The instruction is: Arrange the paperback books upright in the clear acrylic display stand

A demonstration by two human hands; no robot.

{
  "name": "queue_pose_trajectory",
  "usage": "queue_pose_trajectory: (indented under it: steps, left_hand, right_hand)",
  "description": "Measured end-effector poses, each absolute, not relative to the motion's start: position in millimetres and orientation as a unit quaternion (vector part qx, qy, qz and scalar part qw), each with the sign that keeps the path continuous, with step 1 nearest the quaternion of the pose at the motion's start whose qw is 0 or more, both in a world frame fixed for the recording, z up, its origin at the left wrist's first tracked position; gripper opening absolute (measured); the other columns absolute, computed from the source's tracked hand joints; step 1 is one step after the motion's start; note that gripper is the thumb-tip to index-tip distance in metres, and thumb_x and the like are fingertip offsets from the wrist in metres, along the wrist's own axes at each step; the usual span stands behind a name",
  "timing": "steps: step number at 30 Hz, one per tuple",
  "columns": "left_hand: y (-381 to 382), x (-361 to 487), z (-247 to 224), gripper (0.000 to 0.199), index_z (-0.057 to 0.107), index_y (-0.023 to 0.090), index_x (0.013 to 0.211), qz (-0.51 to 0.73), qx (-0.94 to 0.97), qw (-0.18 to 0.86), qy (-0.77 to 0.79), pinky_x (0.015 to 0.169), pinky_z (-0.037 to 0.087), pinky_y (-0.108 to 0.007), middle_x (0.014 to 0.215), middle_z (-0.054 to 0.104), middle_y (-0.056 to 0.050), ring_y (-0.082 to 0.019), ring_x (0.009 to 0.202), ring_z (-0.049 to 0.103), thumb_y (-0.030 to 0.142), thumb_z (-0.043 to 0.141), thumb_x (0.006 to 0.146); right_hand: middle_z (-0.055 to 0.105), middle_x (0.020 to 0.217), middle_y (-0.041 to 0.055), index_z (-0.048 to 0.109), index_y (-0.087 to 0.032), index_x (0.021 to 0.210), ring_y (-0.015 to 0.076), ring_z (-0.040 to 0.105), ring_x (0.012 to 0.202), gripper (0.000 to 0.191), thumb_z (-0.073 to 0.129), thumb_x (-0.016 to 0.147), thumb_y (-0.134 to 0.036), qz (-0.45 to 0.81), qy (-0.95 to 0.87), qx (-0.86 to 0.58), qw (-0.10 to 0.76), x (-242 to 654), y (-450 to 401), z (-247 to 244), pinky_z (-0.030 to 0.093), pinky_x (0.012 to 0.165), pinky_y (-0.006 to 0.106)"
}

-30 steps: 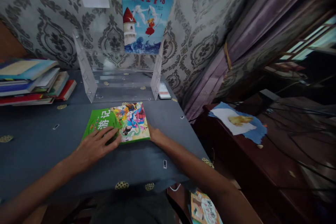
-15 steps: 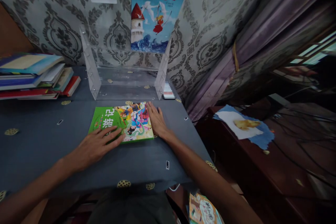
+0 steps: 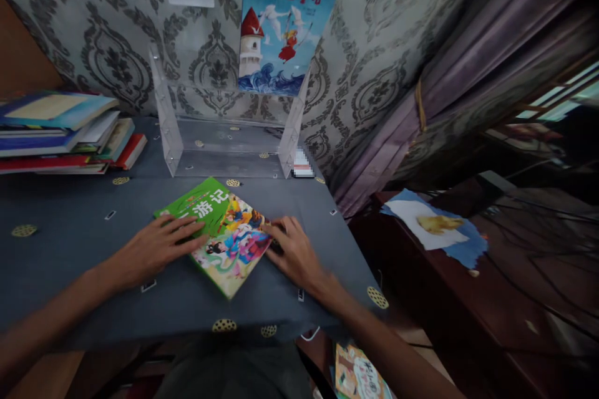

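Note:
A green picture book with white Chinese characters and colourful cartoon figures lies turned at a slant on the table. Across its left side rests my left hand, fingers spread over the cover and open. At the right corner of the book, my right hand is closed, its fingertips and thumb about the corner; part of that corner is hidden. Behind the book stands a clear acrylic stand with side panels. A blue book with a lighthouse and red characters appears upright above the stand.
A pile of books is at the table's left. A phone-like item, its surface pixelated, lies by the stand's right panel. To the right are a purple curtain and a dark red cabinet. More books show below the table edge.
The picture book has turned clockwise, its title side now at the upper left. My right hand has moved nearer to me along with its corner. My left hand has shifted slightly left.

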State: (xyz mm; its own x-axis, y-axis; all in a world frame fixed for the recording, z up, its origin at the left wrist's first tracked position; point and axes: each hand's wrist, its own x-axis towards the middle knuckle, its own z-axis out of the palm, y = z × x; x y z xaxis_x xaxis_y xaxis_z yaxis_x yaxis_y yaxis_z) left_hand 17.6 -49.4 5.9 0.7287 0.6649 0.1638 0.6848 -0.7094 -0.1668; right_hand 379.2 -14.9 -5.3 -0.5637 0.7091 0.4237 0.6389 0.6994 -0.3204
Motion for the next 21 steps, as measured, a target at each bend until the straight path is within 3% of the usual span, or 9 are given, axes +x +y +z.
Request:
queue_pose_trajectory:
  steps: [8,16,21]
  left_hand:
    - [3,5,13,0.061,0.054,0.031,0.149,-0.058,-0.917,0.048,-0.391,0.113,0.045,-0.044,0.156,0.055,-0.007,-0.024,0.146,0.049,0.005,0.042,0.094]
    - [-2,21,25,0.054,0.061,0.026,0.139,-0.069,-0.898,-0.004,-0.434,0.111,0.050,-0.044,0.147,0.063,-0.007,-0.024,0.138,0.056,0.007,0.040,0.094]
    - [-1,28,2,0.048,0.063,0.019,0.133,-0.148,-0.868,0.005,-0.474,0.109,0.052,-0.045,0.142,0.065,-0.011,-0.025,0.135,0.058,0.007,0.037,0.094]
  right_hand:
    - [0.067,0.102,0.0116,0.064,-0.017,0.122,0.0223,0.064,0.092,0.025,0.053,0.100,-0.015,0.107,-0.907,-0.314,0.259,350,-102,3,0.059,0.079,0.034]
    - [0.069,0.091,0.0064,0.069,-0.020,0.112,0.0186,0.066,0.079,0.024,0.048,0.104,-0.028,0.182,-0.898,-0.292,0.272,332,-66,20,0.057,0.073,0.032]
    - [0.065,0.114,0.0139,0.068,-0.020,0.120,0.0279,0.063,0.103,0.025,0.054,0.101,-0.030,0.113,-0.866,-0.420,0.246,323,-28,17,0.058,0.089,0.044]
